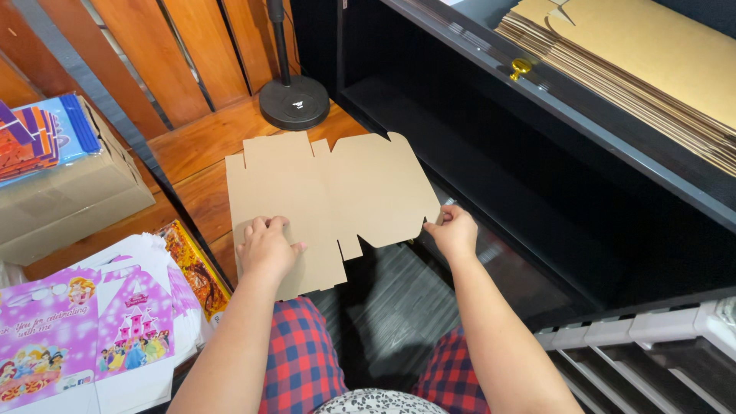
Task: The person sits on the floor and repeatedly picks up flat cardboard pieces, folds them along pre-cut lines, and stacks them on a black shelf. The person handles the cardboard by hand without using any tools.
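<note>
Both your hands are gripping that flat cardboard box blank: left hand on its bottom-left flap, right hand pinching the right edge.

Evenly and brightly lit from above, with soft shadows only. Deep black inside the open cabinet, faint glare along its glossy top edge. Slight motion blur on the dark floor patch between the knees.

Black shelf close on right
</note>
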